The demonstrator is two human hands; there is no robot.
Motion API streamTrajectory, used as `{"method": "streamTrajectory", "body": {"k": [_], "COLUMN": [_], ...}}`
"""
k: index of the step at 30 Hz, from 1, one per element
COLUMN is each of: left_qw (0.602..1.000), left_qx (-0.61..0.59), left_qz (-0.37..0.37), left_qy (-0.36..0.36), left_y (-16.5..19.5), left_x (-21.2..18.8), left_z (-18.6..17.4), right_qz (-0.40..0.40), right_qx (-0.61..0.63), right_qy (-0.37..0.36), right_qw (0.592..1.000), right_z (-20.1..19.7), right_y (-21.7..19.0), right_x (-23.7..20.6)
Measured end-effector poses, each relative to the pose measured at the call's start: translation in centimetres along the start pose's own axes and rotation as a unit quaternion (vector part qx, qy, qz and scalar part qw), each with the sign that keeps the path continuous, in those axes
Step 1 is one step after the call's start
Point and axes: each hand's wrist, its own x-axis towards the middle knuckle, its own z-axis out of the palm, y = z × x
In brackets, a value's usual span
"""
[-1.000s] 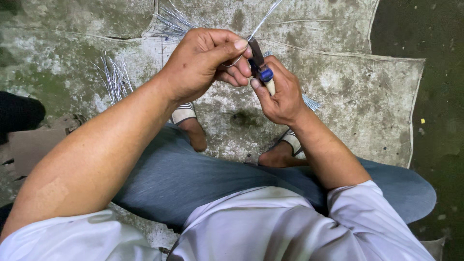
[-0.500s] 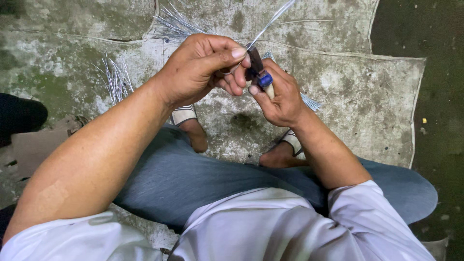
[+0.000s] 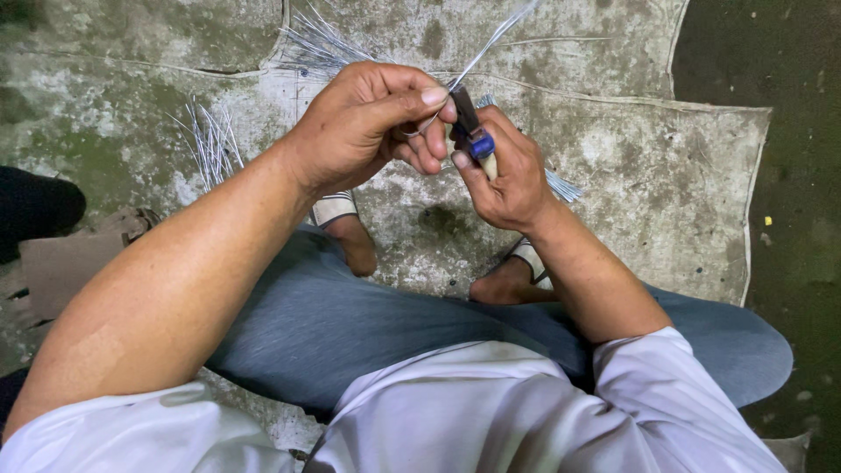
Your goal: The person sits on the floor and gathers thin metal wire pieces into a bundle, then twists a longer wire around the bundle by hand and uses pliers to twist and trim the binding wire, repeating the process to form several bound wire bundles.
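Note:
My left hand [image 3: 372, 123] pinches a thin silvery wire [image 3: 491, 39] between thumb and forefinger; the wire runs up and to the right toward the top edge. My right hand [image 3: 504, 171] grips a small hand tool [image 3: 473, 131] with a dark blade-like tip and a blue collar, its tip touching the wire just beside my left thumb. Both hands meet above my crossed legs in blue trousers [image 3: 368, 324]. How much of the wire lies inside the left fist is hidden.
I sit on a worn grey mat [image 3: 666, 175] over a stained concrete floor. Bundles of thin silvery wires lie at the upper left [image 3: 210, 144], at the top centre [image 3: 320, 44] and behind my right hand [image 3: 561, 186]. A dark object [image 3: 35, 206] sits at the left edge.
Both hands stay together on the wire and tool, with only slight shifts of the fingers and of the tool tip along the wire.

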Motion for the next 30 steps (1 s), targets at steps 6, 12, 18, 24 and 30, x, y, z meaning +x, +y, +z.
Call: {"method": "streamTrajectory", "body": {"k": [6, 12, 18, 24, 30], "left_qw": [1.0, 1.0, 1.0, 0.995, 0.984], "left_qx": [-0.016, -0.013, 0.024, 0.094, 0.173], "left_qz": [0.003, -0.008, 0.01, -0.001, -0.019], "left_qy": [-0.019, -0.023, -0.01, 0.022, 0.047], "left_y": [-0.3, -0.8, -1.6, -1.1, -0.8], "left_x": [-0.2, -0.2, 0.3, 0.0, 0.4], "left_z": [0.0, 0.7, 2.7, 3.7, 4.9], "right_qz": [-0.005, -0.006, 0.035, 0.25, 0.335], "right_qx": [-0.015, -0.045, 0.069, -0.011, -0.265], "right_qy": [0.003, 0.006, -0.013, -0.076, -0.284], "right_qw": [1.0, 0.999, 0.997, 0.965, 0.858], "right_z": [0.2, -0.5, -0.8, 3.0, 6.4], "right_y": [0.1, 0.2, 2.6, 7.7, 9.5], "right_x": [-0.2, -1.1, -2.9, -4.4, -9.5]}}
